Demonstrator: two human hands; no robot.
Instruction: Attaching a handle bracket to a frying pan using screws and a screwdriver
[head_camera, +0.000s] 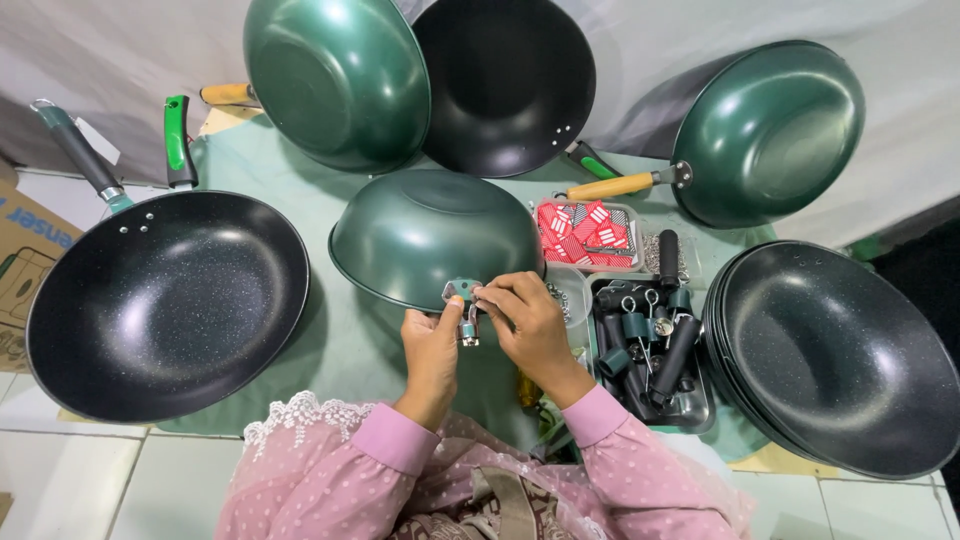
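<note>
At the middle of the worktop (330, 350), just in front of the person, a green wok (430, 235) lay upside down with its near rim tilted toward the hands, and a small metal bracket (462, 292) sat against that rim where a handle would join. The left hand (432, 345) had its fingers (448, 318) closed around the lower part of the bracket, which hung just below the rim, while the right hand (528, 322) pinched the upper part of it with thumb and fingertips pressed against the wok's edge. Judged from its look, the wok would be stiff and fairly heavy, with a smooth glossy skin that could slip under a bare palm, so the rim near the bracket seemed the surest place to take hold; the bracket itself appeared small, hard and easy to drop. Just right of the hands stood a metal tray (700, 410) holding dark handle pieces (672, 355) and eye screws, and behind it a clear box of red and white packets (588, 235). To the left rested a black wok with a grey handle (165, 300), right way up; to the right a stack of black woks (840, 355) nested together. Further back, propped against a pale cloth, were two more green woks (335, 75) (770, 130), one with a wooden handle (612, 186), and a black wok (505, 80) between them.
</note>
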